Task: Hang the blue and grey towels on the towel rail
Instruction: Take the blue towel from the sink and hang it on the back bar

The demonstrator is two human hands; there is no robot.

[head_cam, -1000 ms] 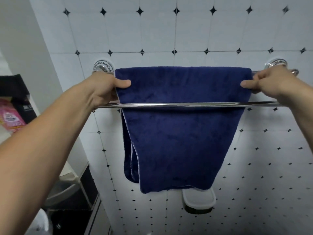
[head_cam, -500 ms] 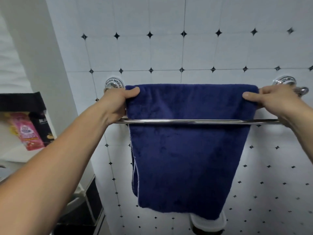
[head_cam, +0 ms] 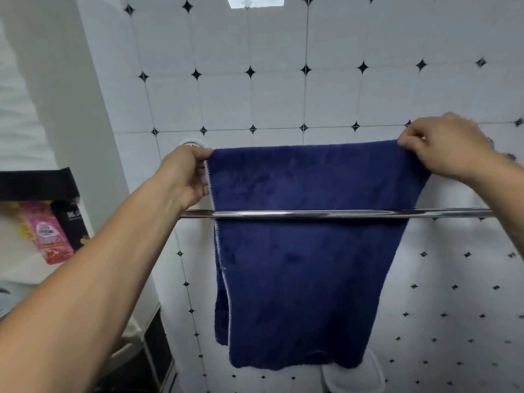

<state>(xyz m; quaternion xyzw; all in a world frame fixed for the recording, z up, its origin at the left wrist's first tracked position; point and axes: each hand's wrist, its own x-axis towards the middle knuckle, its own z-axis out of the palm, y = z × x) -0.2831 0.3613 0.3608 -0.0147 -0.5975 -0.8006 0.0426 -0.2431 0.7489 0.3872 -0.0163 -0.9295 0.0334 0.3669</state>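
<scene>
A blue towel (head_cam: 306,265) hangs folded over the back bar of a towel rail, and its top fold hides that bar. Its doubled length drops behind the shiny front bar (head_cam: 340,213), which crosses in front of the cloth about a third of the way down. A thin pale stitched edge shows down the towel's left side, where the two layers sit slightly apart. The left hand (head_cam: 184,177) pinches the top left corner of the towel, fingers curled round the edge, just beside a round chrome wall mount (head_cam: 192,143). The right hand (head_cam: 445,146) grips the top right corner, thumb and fingers closed on the fold. Both forearms reach up from the bottom corners of the view. The wall (head_cam: 255,95) behind is covered in white tiles with small black diamonds at the joints, larger tiles above the rail and smaller ones below. A plain white wall (head_cam: 71,95) meets it at the left. Further left a pink packet (head_cam: 48,236) leans on a pale shelf next to a black box (head_cam: 37,181). Below the towel's bottom hem a white plastic container (head_cam: 354,378) pokes out, partly hidden by the cloth, against the tiles
</scene>
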